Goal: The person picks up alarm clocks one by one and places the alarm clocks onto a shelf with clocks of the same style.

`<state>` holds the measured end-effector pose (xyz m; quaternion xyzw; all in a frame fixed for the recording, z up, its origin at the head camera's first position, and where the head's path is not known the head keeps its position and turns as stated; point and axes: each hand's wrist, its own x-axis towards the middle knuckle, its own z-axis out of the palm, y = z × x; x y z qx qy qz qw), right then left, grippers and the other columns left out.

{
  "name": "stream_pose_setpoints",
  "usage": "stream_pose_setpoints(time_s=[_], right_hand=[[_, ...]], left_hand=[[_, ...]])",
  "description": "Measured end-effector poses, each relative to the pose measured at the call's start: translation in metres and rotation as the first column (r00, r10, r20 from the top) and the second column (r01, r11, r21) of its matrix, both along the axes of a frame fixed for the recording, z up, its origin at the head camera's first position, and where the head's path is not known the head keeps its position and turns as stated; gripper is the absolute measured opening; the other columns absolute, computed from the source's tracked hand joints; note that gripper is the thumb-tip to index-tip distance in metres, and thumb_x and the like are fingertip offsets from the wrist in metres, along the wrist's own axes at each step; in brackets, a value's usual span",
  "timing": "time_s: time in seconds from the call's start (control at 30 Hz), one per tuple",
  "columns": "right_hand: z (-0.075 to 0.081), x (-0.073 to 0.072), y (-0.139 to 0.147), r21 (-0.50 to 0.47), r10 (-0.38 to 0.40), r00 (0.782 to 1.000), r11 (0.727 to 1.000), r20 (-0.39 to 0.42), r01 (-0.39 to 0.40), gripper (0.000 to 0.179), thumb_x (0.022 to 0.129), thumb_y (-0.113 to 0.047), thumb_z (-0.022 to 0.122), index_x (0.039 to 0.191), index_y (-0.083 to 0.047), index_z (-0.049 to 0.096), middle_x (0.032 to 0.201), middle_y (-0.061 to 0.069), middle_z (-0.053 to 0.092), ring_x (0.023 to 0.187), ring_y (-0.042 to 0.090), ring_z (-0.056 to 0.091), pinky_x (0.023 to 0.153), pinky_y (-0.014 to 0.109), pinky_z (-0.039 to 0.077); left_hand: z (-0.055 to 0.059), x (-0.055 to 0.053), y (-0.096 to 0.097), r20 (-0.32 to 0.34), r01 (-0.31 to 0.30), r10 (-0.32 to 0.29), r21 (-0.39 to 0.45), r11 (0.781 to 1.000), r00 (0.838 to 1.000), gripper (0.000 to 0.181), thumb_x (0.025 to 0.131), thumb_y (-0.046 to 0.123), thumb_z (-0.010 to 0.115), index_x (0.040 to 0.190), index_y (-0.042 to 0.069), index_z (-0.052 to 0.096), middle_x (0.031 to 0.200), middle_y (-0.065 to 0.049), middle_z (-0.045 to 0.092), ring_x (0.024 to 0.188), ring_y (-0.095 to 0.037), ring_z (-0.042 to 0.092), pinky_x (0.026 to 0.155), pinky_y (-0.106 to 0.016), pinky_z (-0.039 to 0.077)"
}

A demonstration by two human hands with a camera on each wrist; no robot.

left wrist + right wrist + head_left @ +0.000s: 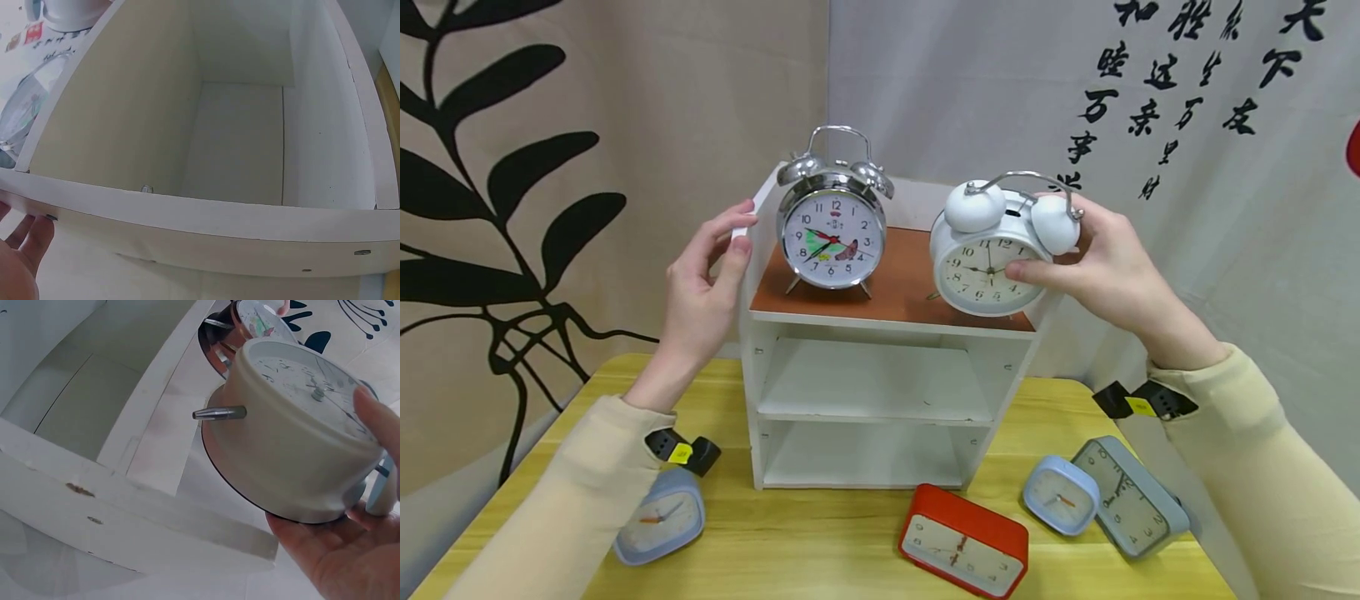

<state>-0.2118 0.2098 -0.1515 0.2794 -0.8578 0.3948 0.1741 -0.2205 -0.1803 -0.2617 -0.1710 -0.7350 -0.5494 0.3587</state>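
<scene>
My right hand [1112, 262] grips a white twin-bell alarm clock [988, 271], thumb across its face and fingers behind. The clock tilts at the right end of the shelf unit's brown top board [910, 292]. In the right wrist view, a metal foot [219, 413] juts from the clock's side. A silver twin-bell alarm clock [833, 233] stands upright on the left of that board. My left hand [700, 283] touches the upper left side of the white shelf unit [748, 367]; the left wrist view shows its fingertips against the outer side panel [175, 240].
On the wooden table [820, 550] lie a red clock [962, 542] in front, a small blue clock [1060, 496] touching a grey-green clock [1131, 496] at the right, and another blue clock [662, 517] beneath my left forearm. A curtain with black writing [1161, 71] hangs behind.
</scene>
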Motion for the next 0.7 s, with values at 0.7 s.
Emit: stream_pose_setpoints(time_s=[0.7], right_hand=[[0.005,-0.014,-0.004,0.075,-0.072,0.995,0.995,0.066,0.067,0.058,0.086,-0.013,0.088,0.137,-0.014,0.061,0.123,-0.008,0.066,0.104,0.003,0.068,0.084,0.013,0.058]], left_hand=[[-0.001,-0.001,0.0,-0.002,-0.001,0.001,0.008,1.0,1.0,0.039,0.111,0.023,0.05,0.145,0.006,0.058,0.159,0.005,0.056,0.134,-0.017,0.062,0.106,-0.014,0.053]])
